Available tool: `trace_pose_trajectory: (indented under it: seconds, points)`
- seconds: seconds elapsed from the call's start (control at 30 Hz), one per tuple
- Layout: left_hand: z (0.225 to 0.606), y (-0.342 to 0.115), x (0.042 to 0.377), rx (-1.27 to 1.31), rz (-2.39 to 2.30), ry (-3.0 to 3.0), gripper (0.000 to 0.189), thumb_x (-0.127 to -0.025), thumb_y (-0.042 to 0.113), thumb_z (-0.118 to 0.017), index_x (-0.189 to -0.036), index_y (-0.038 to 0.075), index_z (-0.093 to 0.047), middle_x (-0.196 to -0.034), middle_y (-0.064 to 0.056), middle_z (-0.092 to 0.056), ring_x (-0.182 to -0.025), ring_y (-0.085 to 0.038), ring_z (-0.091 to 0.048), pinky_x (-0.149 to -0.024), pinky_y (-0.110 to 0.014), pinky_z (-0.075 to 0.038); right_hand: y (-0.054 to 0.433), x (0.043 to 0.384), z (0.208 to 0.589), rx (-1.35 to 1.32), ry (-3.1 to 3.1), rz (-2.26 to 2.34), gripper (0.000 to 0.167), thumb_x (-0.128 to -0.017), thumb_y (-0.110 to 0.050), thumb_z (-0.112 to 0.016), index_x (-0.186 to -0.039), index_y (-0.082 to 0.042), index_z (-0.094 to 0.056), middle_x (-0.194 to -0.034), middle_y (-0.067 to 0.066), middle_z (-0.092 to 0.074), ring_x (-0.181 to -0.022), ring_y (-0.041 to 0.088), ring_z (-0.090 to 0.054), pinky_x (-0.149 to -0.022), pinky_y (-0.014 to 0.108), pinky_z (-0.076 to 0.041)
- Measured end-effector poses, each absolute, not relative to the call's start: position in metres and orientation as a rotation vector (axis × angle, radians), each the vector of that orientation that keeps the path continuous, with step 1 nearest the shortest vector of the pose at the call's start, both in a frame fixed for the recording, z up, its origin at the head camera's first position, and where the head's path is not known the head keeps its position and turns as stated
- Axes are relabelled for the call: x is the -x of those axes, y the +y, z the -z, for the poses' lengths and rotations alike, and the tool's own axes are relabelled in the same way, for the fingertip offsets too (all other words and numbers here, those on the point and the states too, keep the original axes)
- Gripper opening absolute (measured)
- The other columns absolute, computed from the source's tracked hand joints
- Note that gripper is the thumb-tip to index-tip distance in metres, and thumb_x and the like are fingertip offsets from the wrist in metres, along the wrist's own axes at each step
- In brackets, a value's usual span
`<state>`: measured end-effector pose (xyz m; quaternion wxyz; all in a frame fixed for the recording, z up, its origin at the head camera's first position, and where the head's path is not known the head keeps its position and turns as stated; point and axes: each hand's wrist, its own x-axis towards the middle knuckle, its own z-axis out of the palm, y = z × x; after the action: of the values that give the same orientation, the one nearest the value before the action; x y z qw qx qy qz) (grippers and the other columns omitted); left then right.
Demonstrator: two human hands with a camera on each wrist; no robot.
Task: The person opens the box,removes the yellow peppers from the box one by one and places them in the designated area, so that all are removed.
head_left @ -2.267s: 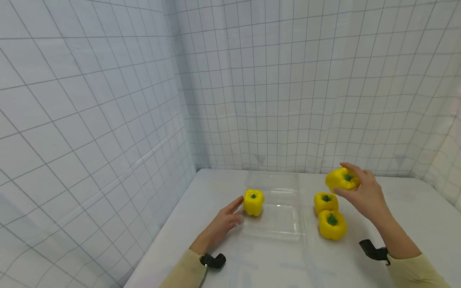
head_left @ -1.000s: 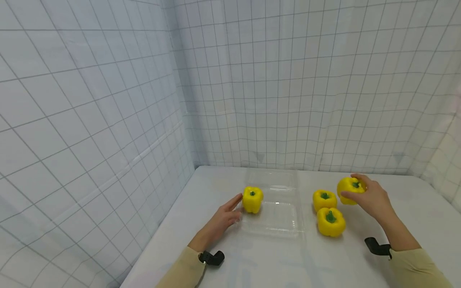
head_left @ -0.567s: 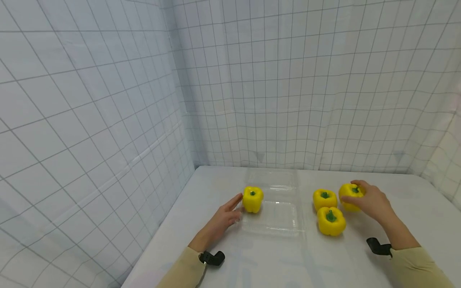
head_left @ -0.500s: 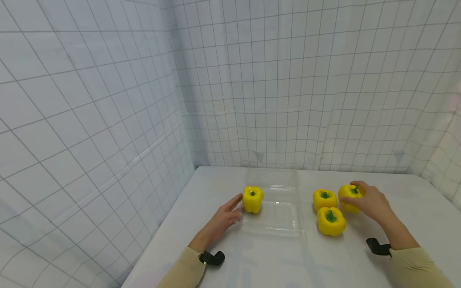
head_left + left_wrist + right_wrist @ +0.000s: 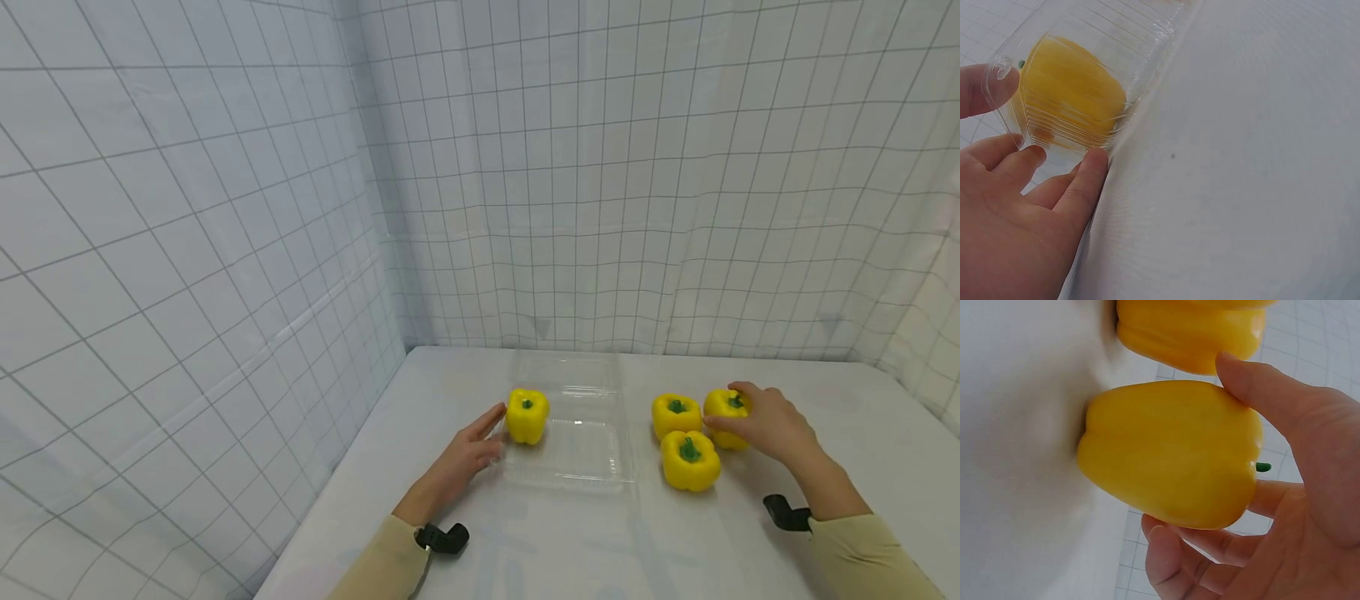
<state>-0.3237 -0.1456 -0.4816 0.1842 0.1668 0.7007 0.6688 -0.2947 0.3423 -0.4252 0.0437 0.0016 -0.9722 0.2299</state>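
Observation:
My left hand (image 5: 496, 433) lies on the table with straight fingers (image 5: 1088, 169) touching the left corner of a clear plastic clamshell container (image 5: 577, 462). A yellow bell pepper (image 5: 527, 414) stands inside that corner and shows through the plastic (image 5: 1066, 94). My right hand (image 5: 731, 410) grips another yellow pepper (image 5: 717, 406) that stands on the table, thumb (image 5: 1260, 394) on one side and fingers (image 5: 1191, 544) under the other. It sits just right of two more yellow peppers, a back one (image 5: 676, 414) and a front one (image 5: 690, 459).
The container's open lid (image 5: 570, 372) lies flat toward the back. White gridded curtains (image 5: 600, 183) close off the left, back and right of the white table (image 5: 862, 433). A black wrist strap (image 5: 783, 512) shows on each arm.
My right hand has brought its pepper down from the air and set it on the table beside the back pepper. The left hand and the container have not moved.

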Motion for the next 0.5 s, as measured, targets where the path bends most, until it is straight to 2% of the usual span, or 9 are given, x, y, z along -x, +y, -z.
trace_pose_trajectory:
  seconds: [0.27, 0.5]
  points:
    - [0.4808, -0.1452, 0.3232, -0.462, -1.888, 1.976, 0.071, -0.099, 0.017, -0.058, -0.161, 0.029, -0.025, -0.167, 0.006, -0.017, -0.15, -0.027, -0.024, -0.117, -0.055, -0.021, 0.3425, 0.2942, 0.4222, -0.039, -3.015, -0.701, 0.104, -0.082, -0.062, -0.073, -0.145, 0.012, -0.034, -0.125, 0.045, -0.045, -0.104, 0.057, -0.051, -0.077, 0.068, -0.046]
    - [0.4807, -0.1447, 0.3228, -0.456, -1.902, 1.963, 0.071, -0.099, 0.014, -0.057, -0.161, 0.027, -0.025, -0.167, 0.005, -0.017, -0.149, -0.027, -0.025, -0.117, -0.053, -0.023, 0.3428, 0.293, 0.4224, -0.089, -3.004, -0.69, 0.102, -0.08, -0.061, -0.076, -0.144, 0.008, -0.036, -0.123, 0.044, -0.047, -0.104, 0.056, -0.052, -0.077, 0.068, -0.047]
